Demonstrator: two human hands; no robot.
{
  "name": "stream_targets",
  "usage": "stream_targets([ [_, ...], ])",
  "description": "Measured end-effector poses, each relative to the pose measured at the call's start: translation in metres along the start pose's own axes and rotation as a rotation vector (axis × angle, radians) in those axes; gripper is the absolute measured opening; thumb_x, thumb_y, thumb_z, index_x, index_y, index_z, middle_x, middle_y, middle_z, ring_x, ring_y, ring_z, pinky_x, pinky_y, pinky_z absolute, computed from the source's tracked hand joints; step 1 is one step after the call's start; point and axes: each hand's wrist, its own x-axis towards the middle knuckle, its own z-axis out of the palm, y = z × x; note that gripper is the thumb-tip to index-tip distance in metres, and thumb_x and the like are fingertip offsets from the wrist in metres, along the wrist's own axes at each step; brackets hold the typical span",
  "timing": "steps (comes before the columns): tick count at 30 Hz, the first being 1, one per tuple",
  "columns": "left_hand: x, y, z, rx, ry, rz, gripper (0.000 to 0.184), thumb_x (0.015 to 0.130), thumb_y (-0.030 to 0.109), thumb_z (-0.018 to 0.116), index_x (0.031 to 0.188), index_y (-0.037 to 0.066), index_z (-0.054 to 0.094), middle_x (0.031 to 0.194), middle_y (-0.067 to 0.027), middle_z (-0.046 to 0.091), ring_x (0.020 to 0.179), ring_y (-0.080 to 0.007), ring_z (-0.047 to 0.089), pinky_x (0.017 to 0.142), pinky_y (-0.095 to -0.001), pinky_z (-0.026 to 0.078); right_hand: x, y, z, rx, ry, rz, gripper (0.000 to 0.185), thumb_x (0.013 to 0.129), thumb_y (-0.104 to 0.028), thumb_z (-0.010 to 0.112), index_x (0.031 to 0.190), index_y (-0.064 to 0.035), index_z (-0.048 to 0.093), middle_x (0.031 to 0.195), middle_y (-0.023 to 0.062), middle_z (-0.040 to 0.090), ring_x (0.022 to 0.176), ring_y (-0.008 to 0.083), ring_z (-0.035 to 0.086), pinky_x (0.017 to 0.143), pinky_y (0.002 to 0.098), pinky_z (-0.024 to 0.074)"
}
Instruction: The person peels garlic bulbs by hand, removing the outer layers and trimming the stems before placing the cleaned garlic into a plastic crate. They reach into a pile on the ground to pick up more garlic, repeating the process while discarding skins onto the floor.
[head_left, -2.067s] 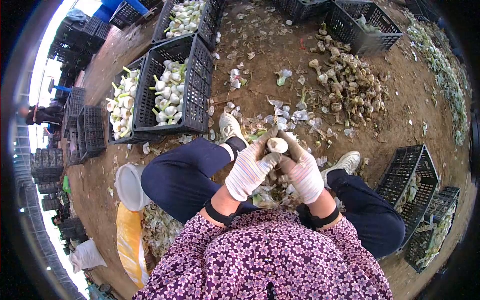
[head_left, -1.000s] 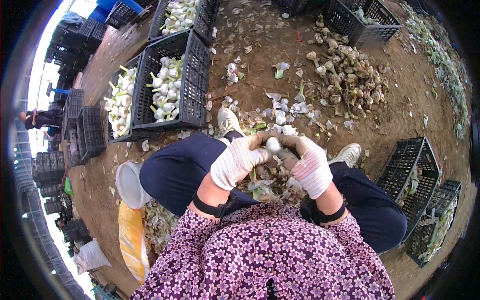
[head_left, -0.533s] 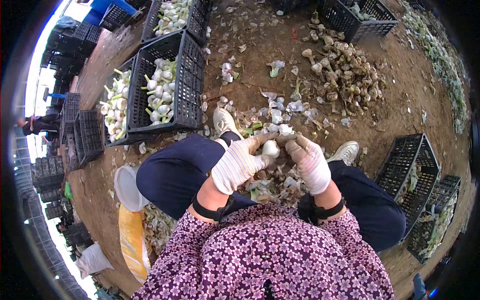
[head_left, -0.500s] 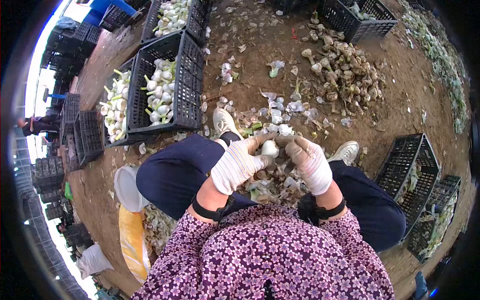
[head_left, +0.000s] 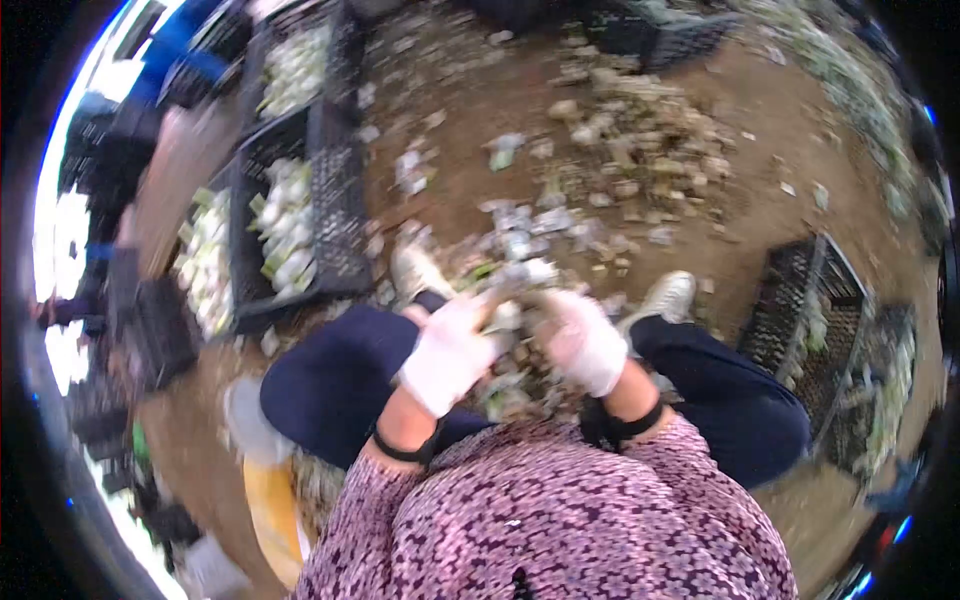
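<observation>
Motion blurs the head view. My left hand (head_left: pixel 455 350), in a pale glove with dirty fingertips, is closed round a white garlic bulb (head_left: pixel 506 318) between my knees. My right hand (head_left: pixel 580 340), gloved the same way, is at the bulb's other side with its fingers bent in; its fingertips are smeared, so its hold cannot be made out. Loose peelings (head_left: pixel 520 385) lie under both hands, and more white scraps (head_left: pixel 525 230) are on the ground beyond them.
Black crates of white garlic (head_left: pixel 285 230) stand at the left front. A heap of brown unpeeled garlic (head_left: pixel 650 135) lies ahead to the right. Crates with leafy scraps (head_left: pixel 800 325) are at the right, a white bucket (head_left: pixel 250 415) and yellow sack (head_left: pixel 272 510) at the left.
The whole view has shifted and blurred, with the crates and heap now farther left and higher. Both hands stay close together around the bulb.
</observation>
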Motion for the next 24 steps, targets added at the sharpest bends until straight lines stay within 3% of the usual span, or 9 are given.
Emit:
stream_targets([
  [4, 0.007, 0.01, 0.007, 0.038, -0.025, -0.034, 0.048, 0.081, 0.013, 0.071, 0.128, 0.012, 0.064, 0.118, -0.0181, 0.066, 0.108, -0.0331, 0.065, 0.093, -0.0396, 0.05, 0.005, -0.005, -0.007, -0.369, -0.153, 0.068, 0.019, 0.082, -0.019, 0.061, 0.094, -0.005, 0.066, 0.079, 0.0225, 0.066, 0.077, 0.0417, 0.065, 0.067, 0.0479, 0.0527],
  [6, 0.011, 0.01, 0.006, 0.099, 0.064, 0.135, 0.035, 0.082, 0.007, 0.067, 0.117, 0.006, 0.067, 0.104, -0.0184, 0.067, 0.095, -0.0332, 0.066, 0.084, -0.0366, 0.051, 0.008, 0.004, 0.001, -0.377, -0.138, 0.064, 0.017, 0.079, -0.018, 0.062, 0.089, -0.0043, 0.064, 0.075, 0.0214, 0.064, 0.075, 0.0413, 0.065, 0.067, 0.0478, 0.0527],
  [11, 0.021, 0.023, -0.001, 0.003, -0.07, 0.035, 0.039, 0.08, 0.007, 0.069, 0.119, 0.006, 0.067, 0.111, -0.0192, 0.068, 0.094, -0.0337, 0.068, 0.086, -0.0361, 0.053, 0.013, -0.035, -0.032, -0.407, -0.204, 0.198, 0.023, 0.078, -0.018, 0.062, 0.093, -0.0022, 0.067, 0.085, 0.0226, 0.069, 0.083, 0.04, 0.068, 0.071, 0.0465, 0.0552],
  [13, 0.029, 0.019, -0.003, 0.047, -0.074, 0.331, 0.047, 0.081, 0.008, 0.066, 0.128, 0.006, 0.063, 0.114, -0.0203, 0.067, 0.098, -0.032, 0.066, 0.087, -0.0365, 0.052, 0.015, -0.012, -0.022, -0.311, -0.131, 0.265, 0.026, 0.08, -0.023, 0.063, 0.096, -0.0031, 0.067, 0.084, 0.0231, 0.068, 0.081, 0.039, 0.068, 0.071, 0.0469, 0.0549],
  [14, 0.031, 0.022, -0.005, -0.235, -0.217, -0.008, 0.054, 0.08, 0.007, 0.066, 0.134, 0.007, 0.059, 0.117, -0.0183, 0.067, 0.102, -0.0294, 0.066, 0.091, -0.0342, 0.05, 0.008, 0.021, -0.006, 0.041, 0.075, 0.204, 0.029, 0.08, -0.02, 0.067, 0.105, -0.0052, 0.065, 0.084, 0.0205, 0.067, 0.077, 0.037, 0.067, 0.069, 0.0446, 0.0544],
  [15, 0.029, 0.019, -0.001, -0.34, -0.136, 0.041, 0.052, 0.08, 0.006, 0.068, 0.131, 0.005, 0.061, 0.111, -0.016, 0.07, 0.101, -0.0204, 0.068, 0.089, -0.0293, 0.051, 0.008, 0.044, 0.002, 0.041, 0.15, 0.016, 0.031, 0.084, -0.015, 0.067, 0.112, -0.0054, 0.061, 0.085, 0.0135, 0.067, 0.071, 0.0278, 0.064, 0.066, 0.0378, 0.0531],
  [16, 0.028, 0.028, -0.005, -0.384, -0.23, -0.132, 0.06, 0.079, 0.004, 0.074, 0.136, 0.002, 0.057, 0.12, -0.013, 0.068, 0.109, -0.016, 0.064, 0.094, -0.0282, 0.049, 0.01, 0.011, -0.016, 0.247, 0.054, 0.433, 0.025, 0.09, -0.014, 0.063, 0.113, -0.0031, 0.059, 0.085, 0.0064, 0.065, 0.07, 0.0177, 0.059, 0.064, 0.0305, 0.0505],
  [17, 0.025, 0.016, 0.007, -0.656, -0.195, -0.2, 0.064, 0.079, 0.004, 0.076, 0.139, 0.002, 0.053, 0.125, -0.0115, 0.066, 0.113, -0.0157, 0.061, 0.097, -0.0286, 0.047, 0.008, 0.046, -0.011, 0.603, 0.127, 0.425, 0.022, 0.092, -0.012, 0.061, 0.111, 0.0, 0.059, 0.083, 0.0025, 0.063, 0.07, 0.0126, 0.056, 0.062, 0.028, 0.0484],
  [24, 0.035, -0.005, 0.018, -0.997, -0.14, -0.269, 0.072, 0.081, 0.004, 0.079, 0.145, 0.002, 0.046, 0.136, -0.0095, 0.058, 0.122, -0.0153, 0.054, 0.104, -0.03, 0.043, 0.012, 0.035, -0.037, 0.197, 0.066, 0.398, 0.032, 0.089, -0.014, 0.062, 0.118, -0.0023, 0.066, 0.087, 0.0104, 0.069, 0.071, 0.0152, 0.062, 0.065, 0.0302, 0.0505],
])
